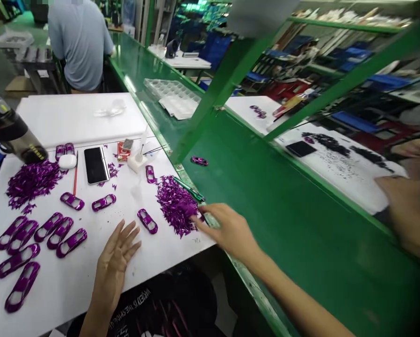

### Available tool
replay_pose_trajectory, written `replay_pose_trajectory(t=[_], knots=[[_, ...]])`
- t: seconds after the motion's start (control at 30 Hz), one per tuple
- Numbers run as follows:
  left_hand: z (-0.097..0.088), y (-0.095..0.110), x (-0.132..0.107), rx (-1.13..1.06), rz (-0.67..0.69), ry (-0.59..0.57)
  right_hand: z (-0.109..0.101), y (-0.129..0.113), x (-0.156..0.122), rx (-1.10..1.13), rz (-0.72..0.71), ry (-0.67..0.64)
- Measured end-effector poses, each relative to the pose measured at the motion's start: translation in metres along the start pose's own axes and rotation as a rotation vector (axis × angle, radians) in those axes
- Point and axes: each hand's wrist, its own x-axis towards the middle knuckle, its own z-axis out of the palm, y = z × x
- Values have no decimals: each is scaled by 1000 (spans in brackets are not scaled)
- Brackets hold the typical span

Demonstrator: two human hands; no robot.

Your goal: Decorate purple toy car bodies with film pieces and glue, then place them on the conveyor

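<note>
My left hand is palm up over the front of the white table, its fingers spread and holding nothing. A purple toy car body lies just right of its fingertips. My right hand is at the right edge of a heap of small pointed purple pieces, thumb and forefinger apart. Slight blur hides whether its fingertips touch any piece. A green pen-like tool lies along the heap's far edge. Several more purple car bodies are grouped at the left.
Another purple heap, a phone, a red stick, a white block and a dark bottle are on the table. One car body sits on the green conveyor beside a green post. Co-workers sit nearby.
</note>
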Motion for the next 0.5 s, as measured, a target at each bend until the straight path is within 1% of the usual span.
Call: replay_pose_trajectory(t=[0.07,0.1,0.13,0.17,0.2,0.27,0.37,0.43,0.5], knots=[[-6,-1,4,-33,-79,36,-8,59,23,-126,247,106],[-8,-2,6,-50,-109,49,-11,84,36,-177,358,157],[-9,-2,7,-63,-137,58,-12,105,50,-207,438,193],[-9,-2,8,-74,-153,66,-12,120,64,-217,483,210],[-8,-2,8,-81,-157,81,-10,130,80,-210,497,211],[-1,-1,7,-91,-144,121,-3,136,112,-159,442,171],[11,0,5,-110,-101,176,10,121,157,-81,296,100],[15,1,6,-125,-81,172,11,108,176,-55,233,83],[15,1,7,-138,-61,151,5,95,181,-41,206,88]])
